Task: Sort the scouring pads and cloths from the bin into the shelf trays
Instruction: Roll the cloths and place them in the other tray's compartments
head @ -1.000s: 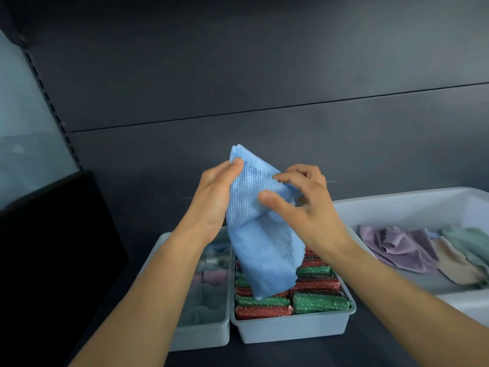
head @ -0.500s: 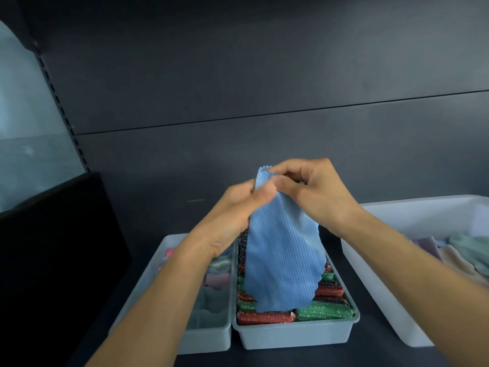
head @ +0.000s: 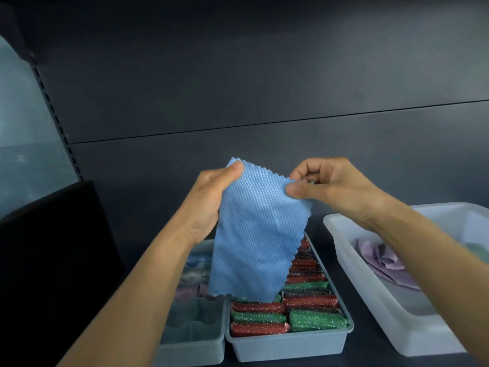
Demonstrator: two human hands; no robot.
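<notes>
Separated since the earlier frame, left hand (head: 209,207) and right hand (head: 333,192) each pinch a top corner of the cloth (head: 254,239) above the pad tray (head: 288,344), which looks full; more cloths (head: 381,260) remain in the bin (head: 375,303).

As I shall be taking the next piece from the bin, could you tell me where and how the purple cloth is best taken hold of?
Probably best to pinch the raised crumpled fold near the middle of the purple cloth, coming from above: it lies bunched inside the white bin, whose walls block a sideways approach.
</notes>
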